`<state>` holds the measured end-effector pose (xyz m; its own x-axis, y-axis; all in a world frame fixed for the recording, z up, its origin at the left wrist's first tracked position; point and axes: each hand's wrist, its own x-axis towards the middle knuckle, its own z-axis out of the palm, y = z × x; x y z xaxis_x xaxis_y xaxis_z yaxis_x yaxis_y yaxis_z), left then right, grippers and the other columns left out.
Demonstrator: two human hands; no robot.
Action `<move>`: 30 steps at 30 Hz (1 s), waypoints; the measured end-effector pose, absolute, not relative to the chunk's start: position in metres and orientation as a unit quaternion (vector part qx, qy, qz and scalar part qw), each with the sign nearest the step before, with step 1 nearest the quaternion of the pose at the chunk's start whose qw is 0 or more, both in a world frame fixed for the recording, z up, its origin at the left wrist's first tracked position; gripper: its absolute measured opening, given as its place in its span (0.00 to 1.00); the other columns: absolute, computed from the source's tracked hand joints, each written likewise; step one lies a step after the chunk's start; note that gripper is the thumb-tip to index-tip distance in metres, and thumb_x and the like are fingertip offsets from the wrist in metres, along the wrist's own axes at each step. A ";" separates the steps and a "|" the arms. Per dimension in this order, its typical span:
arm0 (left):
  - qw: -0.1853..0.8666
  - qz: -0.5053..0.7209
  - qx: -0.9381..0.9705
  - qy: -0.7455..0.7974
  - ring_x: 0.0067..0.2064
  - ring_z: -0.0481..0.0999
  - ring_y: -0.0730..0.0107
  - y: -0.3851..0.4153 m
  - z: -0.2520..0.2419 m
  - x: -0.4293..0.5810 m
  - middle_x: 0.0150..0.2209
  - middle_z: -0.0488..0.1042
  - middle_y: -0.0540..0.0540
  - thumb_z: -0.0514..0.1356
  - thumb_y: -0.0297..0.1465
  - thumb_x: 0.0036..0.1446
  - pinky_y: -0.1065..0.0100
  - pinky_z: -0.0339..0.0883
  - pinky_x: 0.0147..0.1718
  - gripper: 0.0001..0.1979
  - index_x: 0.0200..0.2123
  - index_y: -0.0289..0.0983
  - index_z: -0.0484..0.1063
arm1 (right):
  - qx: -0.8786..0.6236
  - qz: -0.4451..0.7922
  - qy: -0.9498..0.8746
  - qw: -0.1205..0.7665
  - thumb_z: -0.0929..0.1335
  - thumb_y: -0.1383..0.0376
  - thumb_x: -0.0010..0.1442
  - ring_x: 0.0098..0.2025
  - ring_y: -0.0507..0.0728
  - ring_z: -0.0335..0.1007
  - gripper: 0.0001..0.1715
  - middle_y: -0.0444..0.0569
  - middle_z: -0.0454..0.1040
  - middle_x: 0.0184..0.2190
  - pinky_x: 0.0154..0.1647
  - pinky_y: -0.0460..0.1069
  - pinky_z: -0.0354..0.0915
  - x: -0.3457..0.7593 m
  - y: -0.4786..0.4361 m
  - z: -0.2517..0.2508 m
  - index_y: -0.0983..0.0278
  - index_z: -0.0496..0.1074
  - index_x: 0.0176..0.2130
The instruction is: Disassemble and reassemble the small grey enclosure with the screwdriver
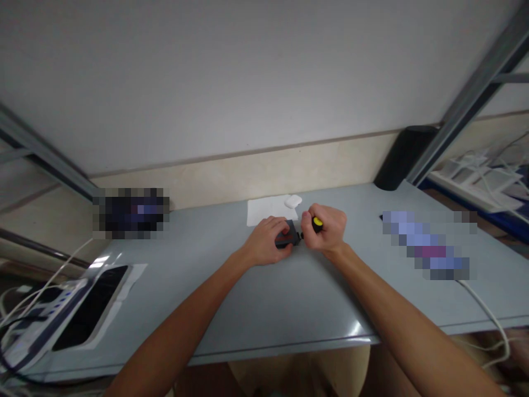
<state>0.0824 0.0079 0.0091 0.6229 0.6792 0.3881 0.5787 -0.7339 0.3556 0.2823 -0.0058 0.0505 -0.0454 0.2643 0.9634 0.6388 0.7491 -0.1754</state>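
Observation:
My left hand [268,241] grips a small dark grey block with reddish marks [291,232] on the desk, near its middle. Right beside it, my right hand [324,227] is closed in a fist around a black handle with a yellow end [317,223]. A short dark part shows between the fist and the block's right side; whether it enters the block is too small to tell. Behind the hands lies a white sheet of paper [262,210] with a small white rounded object [293,201] at its right corner.
On the grey desk [268,309], a tablet [93,306] lies at left beside a power strip [53,320] with cables. A black cylinder [403,157] stands at back right. Blurred-out items sit at left and right, a white cable [487,311] by the right one.

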 end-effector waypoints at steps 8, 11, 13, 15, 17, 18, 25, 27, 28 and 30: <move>0.090 0.263 0.895 0.348 0.58 0.78 0.49 0.005 0.006 0.079 0.58 0.79 0.40 0.67 0.36 0.61 0.46 0.74 0.60 0.11 0.44 0.43 0.72 | -0.308 -0.154 -0.713 0.611 0.66 0.69 0.63 0.18 0.51 0.50 0.20 0.38 0.55 0.16 0.22 0.51 0.47 0.281 -0.008 0.050 0.57 0.53 0.26; 0.088 0.275 0.896 0.338 0.60 0.78 0.49 0.004 0.003 0.078 0.60 0.78 0.40 0.68 0.36 0.61 0.46 0.73 0.62 0.11 0.45 0.42 0.72 | -0.312 -0.158 -0.712 0.609 0.66 0.70 0.63 0.18 0.51 0.49 0.20 0.38 0.54 0.16 0.22 0.50 0.47 0.281 -0.008 0.051 0.57 0.52 0.26; 0.086 0.285 0.896 0.329 0.61 0.77 0.49 0.005 0.001 0.078 0.62 0.77 0.40 0.68 0.36 0.61 0.45 0.73 0.63 0.12 0.45 0.42 0.72 | -0.311 -0.158 -0.711 0.610 0.66 0.70 0.63 0.17 0.51 0.49 0.20 0.38 0.54 0.16 0.22 0.50 0.47 0.281 -0.007 0.050 0.57 0.52 0.25; 0.084 0.296 0.897 0.318 0.61 0.78 0.49 0.006 -0.002 0.078 0.63 0.78 0.39 0.68 0.35 0.61 0.45 0.73 0.63 0.12 0.46 0.42 0.72 | -0.312 -0.157 -0.711 0.611 0.66 0.69 0.63 0.18 0.51 0.50 0.20 0.38 0.54 0.16 0.22 0.50 0.47 0.281 -0.007 0.049 0.57 0.53 0.25; 0.086 0.307 0.896 0.310 0.60 0.78 0.49 0.007 -0.004 0.078 0.63 0.78 0.38 0.68 0.35 0.61 0.45 0.73 0.63 0.12 0.45 0.41 0.72 | -0.315 -0.158 -0.710 0.610 0.66 0.69 0.64 0.18 0.51 0.51 0.20 0.38 0.54 0.16 0.22 0.50 0.47 0.281 -0.006 0.048 0.57 0.53 0.26; 0.089 0.311 0.895 0.308 0.60 0.79 0.49 0.008 -0.005 0.078 0.63 0.78 0.38 0.68 0.35 0.61 0.45 0.73 0.63 0.12 0.45 0.41 0.72 | -0.316 -0.159 -0.710 0.609 0.66 0.69 0.64 0.18 0.51 0.51 0.20 0.38 0.54 0.16 0.22 0.50 0.48 0.282 -0.006 0.048 0.57 0.53 0.26; 0.103 0.311 0.891 0.313 0.62 0.78 0.48 0.006 -0.004 0.077 0.63 0.78 0.38 0.68 0.35 0.62 0.44 0.73 0.64 0.11 0.45 0.41 0.72 | -0.317 -0.159 -0.709 0.610 0.66 0.69 0.63 0.18 0.51 0.50 0.20 0.38 0.54 0.16 0.22 0.50 0.48 0.285 -0.005 0.050 0.57 0.53 0.26; 0.107 0.308 0.891 0.315 0.63 0.78 0.48 0.005 -0.003 0.077 0.63 0.78 0.37 0.68 0.34 0.62 0.44 0.72 0.65 0.11 0.45 0.41 0.73 | -0.314 -0.158 -0.708 0.613 0.66 0.69 0.64 0.18 0.51 0.50 0.20 0.38 0.53 0.16 0.22 0.50 0.48 0.284 -0.006 0.050 0.57 0.53 0.26; 0.109 0.306 0.891 0.316 0.63 0.78 0.47 0.005 -0.002 0.077 0.63 0.78 0.37 0.69 0.34 0.62 0.44 0.72 0.65 0.11 0.45 0.41 0.73 | -0.312 -0.157 -0.708 0.613 0.66 0.69 0.64 0.18 0.50 0.50 0.20 0.37 0.53 0.16 0.22 0.50 0.48 0.284 -0.006 0.050 0.57 0.53 0.26; 0.111 0.302 0.892 0.317 0.63 0.77 0.47 0.005 -0.002 0.077 0.63 0.78 0.38 0.69 0.35 0.62 0.44 0.72 0.65 0.11 0.46 0.41 0.73 | -0.311 -0.156 -0.709 0.614 0.66 0.69 0.64 0.18 0.50 0.50 0.20 0.37 0.53 0.17 0.22 0.50 0.48 0.284 -0.007 0.050 0.57 0.53 0.26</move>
